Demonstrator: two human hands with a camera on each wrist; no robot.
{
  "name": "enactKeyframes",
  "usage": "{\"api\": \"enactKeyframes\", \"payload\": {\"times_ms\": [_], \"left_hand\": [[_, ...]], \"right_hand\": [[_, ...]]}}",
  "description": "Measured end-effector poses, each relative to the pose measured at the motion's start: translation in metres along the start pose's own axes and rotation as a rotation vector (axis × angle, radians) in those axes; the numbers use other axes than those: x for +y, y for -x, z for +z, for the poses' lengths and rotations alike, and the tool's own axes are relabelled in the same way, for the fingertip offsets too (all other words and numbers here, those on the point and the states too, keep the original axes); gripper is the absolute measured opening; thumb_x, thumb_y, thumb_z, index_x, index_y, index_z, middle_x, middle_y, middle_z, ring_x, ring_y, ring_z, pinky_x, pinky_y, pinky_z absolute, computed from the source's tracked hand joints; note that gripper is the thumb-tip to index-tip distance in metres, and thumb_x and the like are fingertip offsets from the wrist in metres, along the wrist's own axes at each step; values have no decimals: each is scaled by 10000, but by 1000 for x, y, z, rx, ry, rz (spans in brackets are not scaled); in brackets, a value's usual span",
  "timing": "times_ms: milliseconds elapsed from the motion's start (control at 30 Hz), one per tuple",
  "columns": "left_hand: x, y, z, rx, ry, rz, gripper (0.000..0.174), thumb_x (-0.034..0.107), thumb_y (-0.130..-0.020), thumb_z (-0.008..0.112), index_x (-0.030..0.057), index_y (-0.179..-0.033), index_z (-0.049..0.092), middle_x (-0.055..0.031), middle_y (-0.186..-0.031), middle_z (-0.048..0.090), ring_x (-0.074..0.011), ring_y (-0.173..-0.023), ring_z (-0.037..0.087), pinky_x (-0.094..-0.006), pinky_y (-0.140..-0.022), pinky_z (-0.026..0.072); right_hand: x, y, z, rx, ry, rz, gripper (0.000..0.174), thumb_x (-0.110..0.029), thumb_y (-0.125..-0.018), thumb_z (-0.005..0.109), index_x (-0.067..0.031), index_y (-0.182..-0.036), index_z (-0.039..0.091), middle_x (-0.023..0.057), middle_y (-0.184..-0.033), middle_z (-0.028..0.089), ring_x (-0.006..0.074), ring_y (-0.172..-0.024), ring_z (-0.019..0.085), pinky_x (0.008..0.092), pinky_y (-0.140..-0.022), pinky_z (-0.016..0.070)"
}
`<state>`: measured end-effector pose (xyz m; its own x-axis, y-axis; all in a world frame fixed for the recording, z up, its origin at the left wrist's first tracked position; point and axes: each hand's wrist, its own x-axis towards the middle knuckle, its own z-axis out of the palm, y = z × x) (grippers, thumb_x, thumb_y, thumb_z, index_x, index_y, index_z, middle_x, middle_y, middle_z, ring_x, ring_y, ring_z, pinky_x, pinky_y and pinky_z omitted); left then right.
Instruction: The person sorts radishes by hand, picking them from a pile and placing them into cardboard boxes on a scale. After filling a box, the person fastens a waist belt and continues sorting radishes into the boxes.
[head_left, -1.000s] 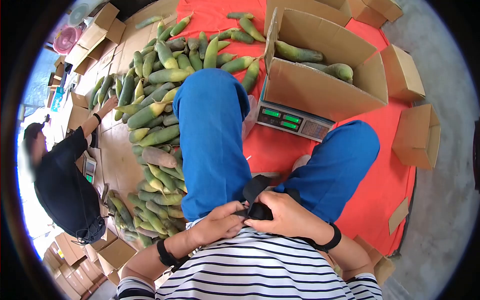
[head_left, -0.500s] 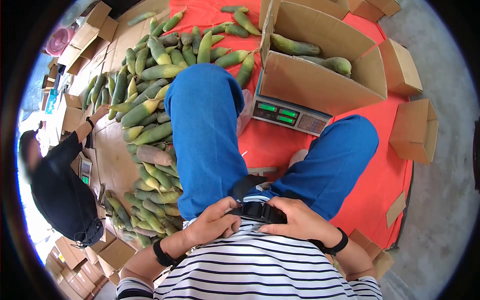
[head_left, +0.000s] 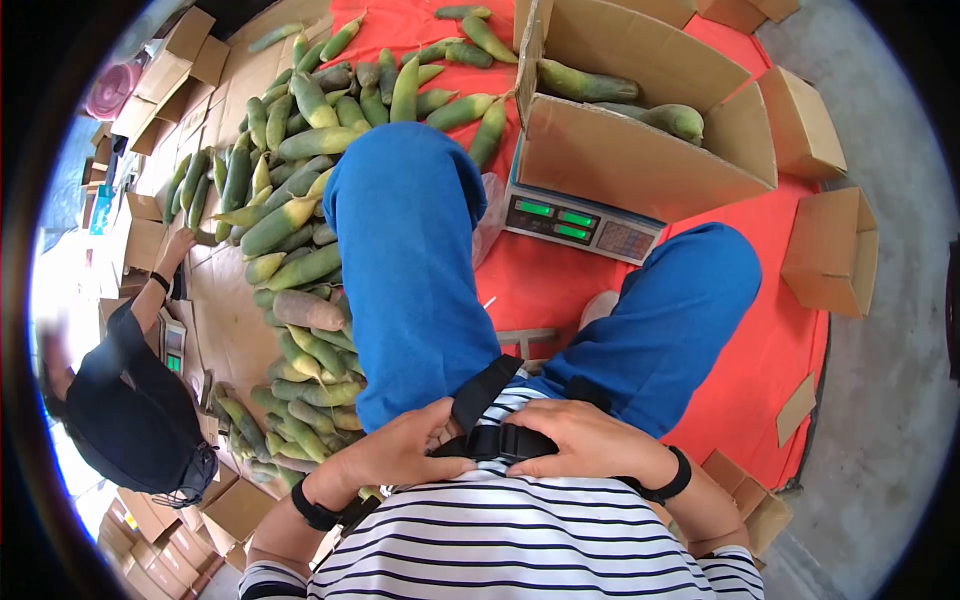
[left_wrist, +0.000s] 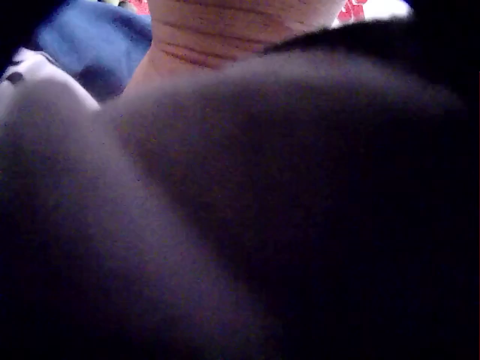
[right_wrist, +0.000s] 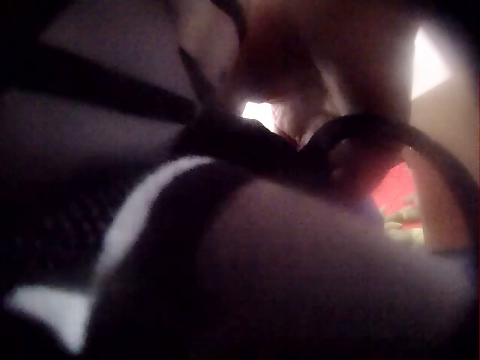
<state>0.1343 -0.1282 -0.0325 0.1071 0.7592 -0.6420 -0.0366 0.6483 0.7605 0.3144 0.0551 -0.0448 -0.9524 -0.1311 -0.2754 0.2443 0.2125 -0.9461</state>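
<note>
At the waist, over a striped shirt, lies a black strap with a plastic side-release buckle (head_left: 500, 441). My left hand (head_left: 400, 447) holds its left end, thumb below and fingers partly hidden behind the webbing. On the other side my right hand (head_left: 590, 440) grips the right end between thumb and fingers. A loose strap tail (head_left: 487, 392) slants up from the buckle over the lap. The left wrist view is mostly dark, with a skin-creased wrist (left_wrist: 232, 34) at the top. Dim fingers (right_wrist: 300, 112) and dark strap show in the right wrist view.
Long green radishes (head_left: 300, 225) are heaped on cardboard at left. An open carton (head_left: 640, 160) holding several radishes stands on a digital scale (head_left: 575, 228) upon red sheeting (head_left: 740, 400). Another person (head_left: 130, 410) reaches toward the heap. Small open cartons (head_left: 830, 250) stand at right.
My hands have moved from bunched around the buckle to either side of it, and the buckle now lies flat across the waist. The other person's arm has drawn back slightly.
</note>
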Motion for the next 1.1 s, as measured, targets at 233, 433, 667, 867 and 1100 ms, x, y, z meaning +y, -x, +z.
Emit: {"api": "enactKeyframes", "payload": {"times_ms": [233,433,667,867,1100], "left_hand": [[3,7,-10,-27,-146,31,355,250,-819,730,-4,-923,503,-95,-810,619,-122,-786,595,-281,-669,480],[1,9,-14,-66,-123,-65,363,246,-816,737,-11,-889,491,-94,-749,622,-152,-691,617,-268,-600,479],[6,14,-14,43,-343,79,321,194,-800,742,9,-963,536,-93,-789,599,-180,-665,610,-275,-616,489],[60,14,-24,305,-476,227,302,75,-753,748,6,-999,587,-76,-840,581,-169,-725,587,-279,-672,468],[119,-11,-46,577,-704,554,277,25,-748,714,-14,-990,587,-128,-894,573,-221,-740,616,-291,-661,505]], "right_hand": [[-2,5,-1,-62,7,8,486,-332,-851,634,6,-1186,538,162,-1026,552,325,-975,550,389,-807,455],[4,22,-3,-5,-161,1,452,-304,-895,604,-5,-1224,524,126,-1034,554,266,-990,552,351,-848,452],[4,39,-14,129,-219,64,402,-245,-882,636,-23,-1206,552,104,-1067,561,208,-963,571,306,-843,462],[-20,67,-54,600,-224,56,265,-158,-908,603,3,-1118,590,105,-1033,604,182,-930,613,291,-817,486],[-19,85,-78,808,-155,70,240,-143,-922,581,17,-1100,596,103,-1019,633,168,-925,627,272,-807,488]]}}
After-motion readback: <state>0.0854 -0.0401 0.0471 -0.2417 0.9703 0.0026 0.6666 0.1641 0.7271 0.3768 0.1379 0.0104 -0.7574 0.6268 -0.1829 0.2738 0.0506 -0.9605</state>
